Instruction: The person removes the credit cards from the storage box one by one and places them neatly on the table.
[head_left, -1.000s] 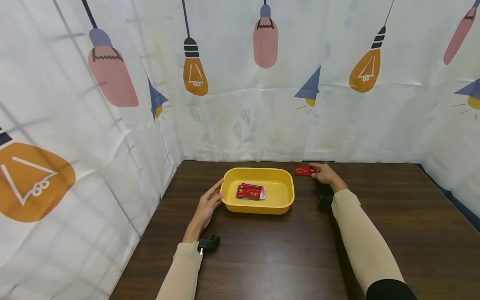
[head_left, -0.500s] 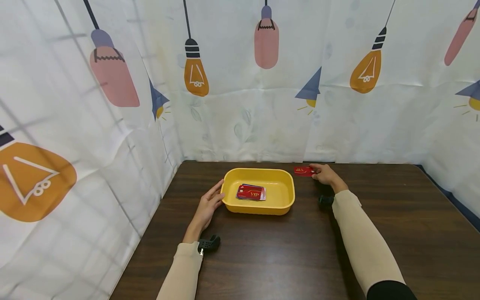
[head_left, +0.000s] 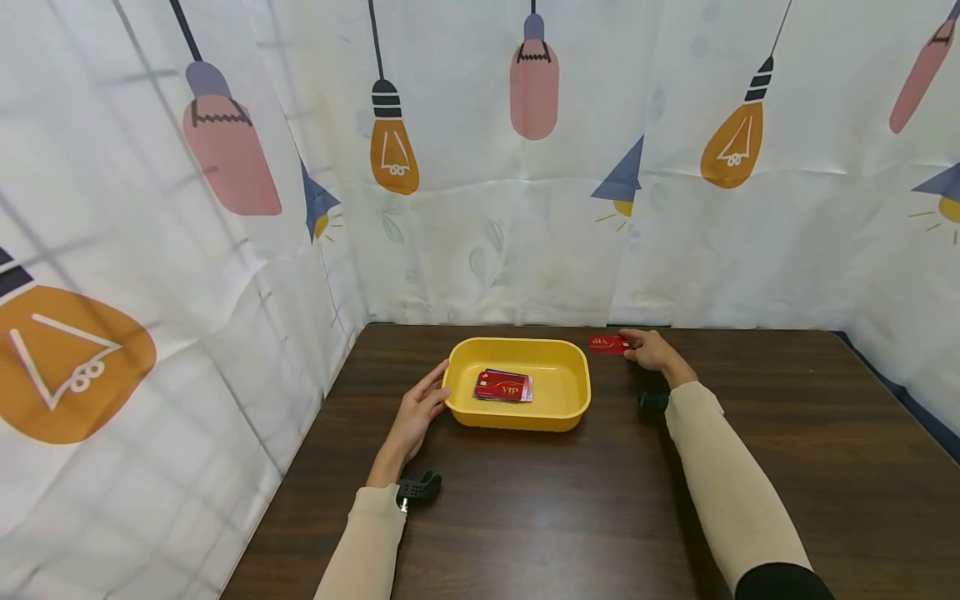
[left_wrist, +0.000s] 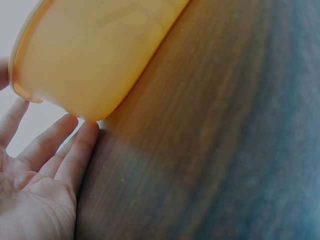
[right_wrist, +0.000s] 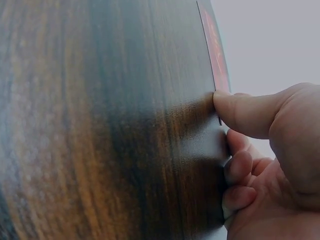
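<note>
A yellow plastic tray (head_left: 553, 408) stands on the table, with a small stack of cards (head_left: 502, 386) in it. The top card is red and reads VIP. My left hand (head_left: 415, 412) touches the tray's left end with extended fingers, their tips (left_wrist: 89, 131) at its wall in the left wrist view. Beyond the tray's right far corner, another red VIP card (head_left: 606, 343) lies flat near the table's back edge. My right hand (head_left: 651, 348) pinches that card's right end between thumb and index finger. In the right wrist view the thumb (right_wrist: 245, 112) sits on the card's edge, other fingers curled by the tabletop.
The dark wooden table (head_left: 525, 508) ends at a white curtain (head_left: 480, 250) printed with lamps and bulbs. The curtain also hangs along the left side. A dark strap (head_left: 420, 487) is on the left wrist, and another band (head_left: 651, 402) on the right.
</note>
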